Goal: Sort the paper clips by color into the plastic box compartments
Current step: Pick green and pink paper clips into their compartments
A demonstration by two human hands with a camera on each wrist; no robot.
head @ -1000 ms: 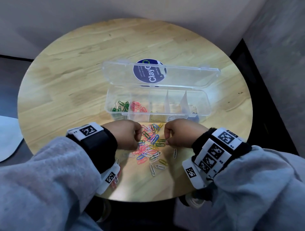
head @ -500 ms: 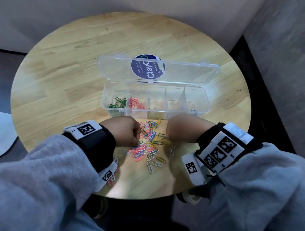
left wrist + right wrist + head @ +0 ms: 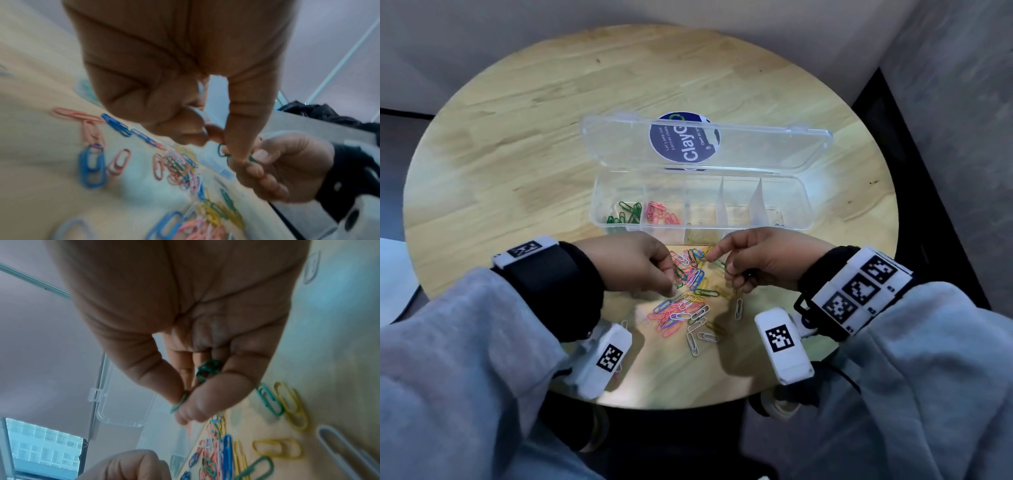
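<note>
A clear plastic box (image 3: pixel 803 209) stands open, its lid (image 3: pixel 756 154) tipped back. Green clips (image 3: pixel 625 214) lie in its leftmost compartment and pink clips (image 3: pixel 661 214) in the one beside it. A mixed pile of paper clips (image 3: pixel 688 301) lies on the table just in front of the box. My left hand (image 3: pixel 669 274) is at the pile's left edge, thumb and forefinger pinching a green clip (image 3: pixel 221 151). My right hand (image 3: pixel 724 265) hovers over the pile's right edge, pinching one green clip (image 3: pixel 180 402), with more green clips (image 3: pixel 207 368) cupped against its palm.
The round wooden table (image 3: pixel 517 154) ends just behind my wrists. A few white clips (image 3: pixel 691 342) lie apart from the pile towards that front edge. A white object (image 3: pixel 393 274) lies past the table's left edge. A wall runs close behind the table.
My right hand has lifted off the pile and turned, forefinger now stretched out, with green clips in it. The left hand has stayed at the pile's left edge.
</note>
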